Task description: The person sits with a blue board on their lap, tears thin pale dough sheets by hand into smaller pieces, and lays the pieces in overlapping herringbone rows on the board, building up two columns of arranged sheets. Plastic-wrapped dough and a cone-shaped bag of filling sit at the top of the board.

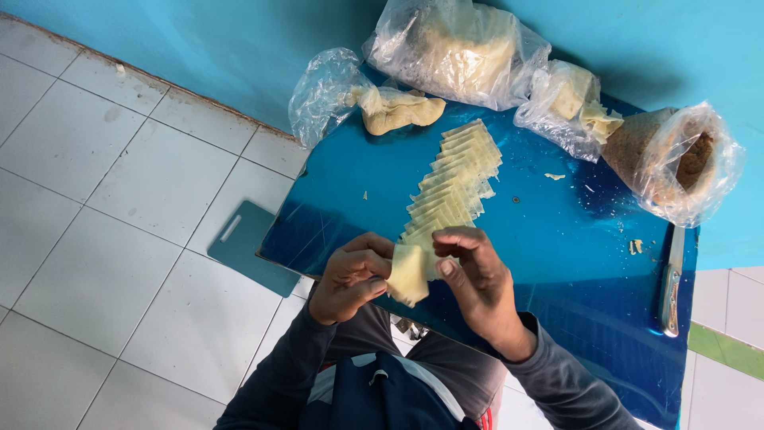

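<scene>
My left hand (350, 275) and my right hand (476, 280) together hold a pale yellow square dough wrapper (407, 277) at the near edge of a glossy blue table (557, 239). The left hand's fingers curl around its left side. With its fingertips, the right hand pinches the wrapper's upper right edge. Just beyond my hands, a row of several overlapping flat wrappers (455, 177) runs away across the table.
A clear bag with a lump of dough (374, 103), a larger bag of dough (461, 48), a small bag of wrappers (573, 103) and a bag of brown filling (676, 159) line the far edge by a blue wall. A knife (670, 283) lies at right. A grey board (247, 243) rests on the white tiled floor.
</scene>
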